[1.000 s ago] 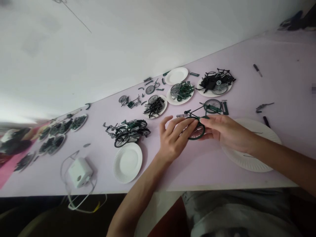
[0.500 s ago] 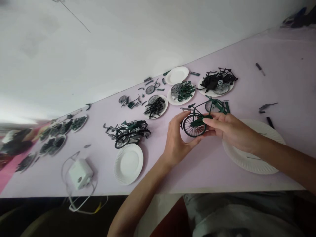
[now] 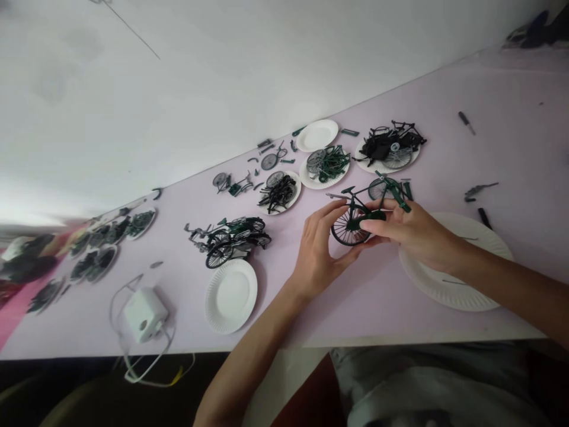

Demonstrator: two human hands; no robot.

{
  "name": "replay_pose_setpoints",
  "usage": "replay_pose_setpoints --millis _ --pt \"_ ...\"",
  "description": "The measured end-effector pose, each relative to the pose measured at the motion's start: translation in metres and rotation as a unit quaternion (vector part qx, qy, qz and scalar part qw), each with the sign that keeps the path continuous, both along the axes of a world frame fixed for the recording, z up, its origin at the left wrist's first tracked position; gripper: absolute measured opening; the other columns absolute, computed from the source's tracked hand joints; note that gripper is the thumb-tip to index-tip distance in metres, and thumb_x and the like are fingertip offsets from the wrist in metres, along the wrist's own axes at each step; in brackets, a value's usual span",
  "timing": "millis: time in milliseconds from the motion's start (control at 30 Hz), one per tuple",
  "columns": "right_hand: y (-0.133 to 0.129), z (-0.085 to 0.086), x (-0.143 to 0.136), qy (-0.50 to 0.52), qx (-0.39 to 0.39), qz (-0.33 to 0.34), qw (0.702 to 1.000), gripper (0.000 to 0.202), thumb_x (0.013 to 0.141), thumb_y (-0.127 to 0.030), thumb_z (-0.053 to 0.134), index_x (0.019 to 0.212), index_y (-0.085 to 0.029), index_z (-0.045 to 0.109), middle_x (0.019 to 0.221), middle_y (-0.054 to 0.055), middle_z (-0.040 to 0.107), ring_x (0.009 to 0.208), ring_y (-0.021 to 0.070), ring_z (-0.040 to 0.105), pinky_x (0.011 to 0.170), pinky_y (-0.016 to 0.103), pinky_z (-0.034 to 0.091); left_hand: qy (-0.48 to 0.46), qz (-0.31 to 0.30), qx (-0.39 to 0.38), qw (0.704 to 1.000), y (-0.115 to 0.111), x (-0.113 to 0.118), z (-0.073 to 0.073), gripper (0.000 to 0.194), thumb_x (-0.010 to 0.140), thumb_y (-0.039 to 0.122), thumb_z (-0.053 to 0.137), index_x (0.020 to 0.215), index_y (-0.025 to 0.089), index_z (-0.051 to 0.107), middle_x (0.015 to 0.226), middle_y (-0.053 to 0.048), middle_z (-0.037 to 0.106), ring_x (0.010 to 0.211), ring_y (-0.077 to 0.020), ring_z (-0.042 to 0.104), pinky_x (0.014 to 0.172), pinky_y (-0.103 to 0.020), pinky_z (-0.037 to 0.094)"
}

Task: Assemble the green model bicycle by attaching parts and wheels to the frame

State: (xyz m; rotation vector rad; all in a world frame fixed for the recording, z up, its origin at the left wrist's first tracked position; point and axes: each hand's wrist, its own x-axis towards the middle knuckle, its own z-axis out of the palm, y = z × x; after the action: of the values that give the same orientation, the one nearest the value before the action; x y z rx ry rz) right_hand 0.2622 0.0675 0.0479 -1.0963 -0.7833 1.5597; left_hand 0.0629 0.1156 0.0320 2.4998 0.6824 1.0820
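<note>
A small dark green model bicycle (image 3: 351, 228) is held between both hands over the pink table. My left hand (image 3: 317, 252) curves around its spoked wheel, fingers at the wheel's far side and thumb below. With thumb and fingers, my right hand (image 3: 400, 228) pinches the frame near the green chain cover (image 3: 377, 215). The fingers partly hide the frame's lower part. Just behind my right hand lie another green wheel (image 3: 377, 188) and green strips (image 3: 406, 188). Under my right forearm is a large white plate (image 3: 462, 284) with thin rods.
Assembled model bicycles (image 3: 235, 234) stand left of my hands, behind a white plate (image 3: 231, 296). Plates of black parts (image 3: 391, 148) and green parts (image 3: 329, 163) are farther back. A white box (image 3: 144, 314) with cables lies at left, a screwdriver (image 3: 466, 121) at right.
The held bicycle has tilted a little, its frame shifting slightly right in my fingers. My left fingers have moved slightly right, over more of the wheel.
</note>
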Motion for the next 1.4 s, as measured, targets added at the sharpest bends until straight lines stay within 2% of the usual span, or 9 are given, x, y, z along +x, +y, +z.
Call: replay_pose_setpoints --millis 100,200,300,467,667,900,1067,1233,1400 --pt "-0.0001 -0.0018 -0.0001 -0.029 0.018 -0.022 0.999 0.045 0.068 -0.029 0.093 0.104 -0.019 0.068 0.097 0.005 0.078 0.087 0.0208 0.076 0.075 0.034 0.065 -0.069 -0.008 -0.156 0.985 -0.0031 0.0023 -0.0032 0.066 0.090 0.039 0.079 0.143 0.023 0.044 0.142 -0.017 0.058 0.134 -0.0289 0.059 0.114 -0.048 0.050" --pt "-0.0002 -0.0038 -0.0006 -0.053 0.025 -0.046 0.997 0.048 0.064 -0.028 0.094 0.103 -0.018 0.067 0.095 0.005 0.077 0.084 0.0216 0.075 0.073 0.036 0.065 -0.162 -0.059 -0.394 0.903 -0.0051 0.0053 -0.0042 0.067 0.090 0.046 0.079 0.141 0.024 0.042 0.136 -0.015 0.063 0.123 -0.0254 0.067 0.104 -0.042 0.056" --pt "-0.0002 -0.0060 -0.0016 -0.071 0.044 -0.034 0.996 0.042 0.068 -0.032 0.091 0.100 -0.018 0.068 0.094 0.005 0.077 0.085 0.0225 0.075 0.073 0.037 0.064 -0.206 -0.052 -0.493 0.843 -0.0046 0.0075 -0.0035 0.055 0.085 0.042 0.085 0.126 0.021 0.055 0.124 -0.010 0.069 0.112 -0.0211 0.069 0.098 -0.035 0.058" --pt "-0.0001 -0.0077 -0.0030 -0.167 0.080 -0.028 0.982 0.033 0.072 -0.034 0.087 0.097 -0.019 0.072 0.097 0.006 0.077 0.090 0.0231 0.074 0.079 0.035 0.060 -0.236 0.006 -0.513 0.825 -0.0032 0.0084 -0.0025 0.048 0.078 0.038 0.090 0.112 0.017 0.063 0.099 -0.004 0.071 0.088 -0.0144 0.067 0.081 -0.026 0.057" --pt "-0.0031 -0.0038 -0.0034 -0.177 0.096 -0.061 0.978 0.030 0.077 -0.042 0.084 0.088 -0.018 0.069 0.084 0.004 0.072 0.076 0.0186 0.068 0.069 0.030 0.055 -0.228 0.000 -0.516 0.826 -0.0042 0.0080 0.0014 0.053 0.074 0.038 0.093 0.110 0.019 0.059 0.091 0.001 0.068 0.077 -0.0110 0.063 0.073 -0.023 0.055" --pt "-0.0023 -0.0027 0.0000 -0.171 0.079 -0.072 0.979 0.029 0.079 -0.043 0.083 0.086 -0.018 0.070 0.082 0.003 0.069 0.072 0.0170 0.067 0.067 0.029 0.056 -0.230 0.000 -0.511 0.828 -0.0047 0.0087 0.0015 0.053 0.075 0.039 0.093 0.111 0.019 0.059 0.094 -0.001 0.070 0.081 -0.0126 0.066 0.078 -0.025 0.056" --pt "-0.0002 -0.0055 -0.0013 -0.164 0.088 0.013 0.982 0.032 0.074 -0.040 0.087 0.096 -0.019 0.075 0.089 0.005 0.075 0.081 0.0195 0.070 0.071 0.030 0.058 -0.230 -0.024 -0.515 0.825 -0.0049 0.0093 0.0029 0.044 0.078 0.032 0.092 0.107 0.017 0.063 0.095 -0.001 0.072 0.084 -0.0113 0.067 0.080 -0.023 0.057" --pt "0.0004 -0.0103 0.0010 -0.164 0.088 -0.046 0.981 0.032 0.066 -0.037 0.093 0.081 -0.018 0.070 0.089 0.005 0.075 0.075 0.0187 0.070 0.064 0.029 0.059 -0.220 -0.053 -0.536 0.813 0.0003 0.0073 0.0011 0.040 0.076 0.031 0.093 0.104 0.015 0.068 0.104 -0.005 0.075 0.095 -0.0158 0.070 0.090 -0.029 0.057" --pt "0.0007 -0.0052 0.0034 -0.178 0.102 -0.066 0.977 0.031 0.067 -0.037 0.093 0.083 -0.019 0.073 0.083 0.004 0.075 0.074 0.0198 0.071 0.065 0.030 0.059 -0.221 -0.049 -0.550 0.804 0.0018 0.0067 -0.0060 0.037 0.078 0.035 0.092 0.095 0.016 0.065 0.098 -0.005 0.074 0.091 -0.0166 0.070 0.086 -0.030 0.056"
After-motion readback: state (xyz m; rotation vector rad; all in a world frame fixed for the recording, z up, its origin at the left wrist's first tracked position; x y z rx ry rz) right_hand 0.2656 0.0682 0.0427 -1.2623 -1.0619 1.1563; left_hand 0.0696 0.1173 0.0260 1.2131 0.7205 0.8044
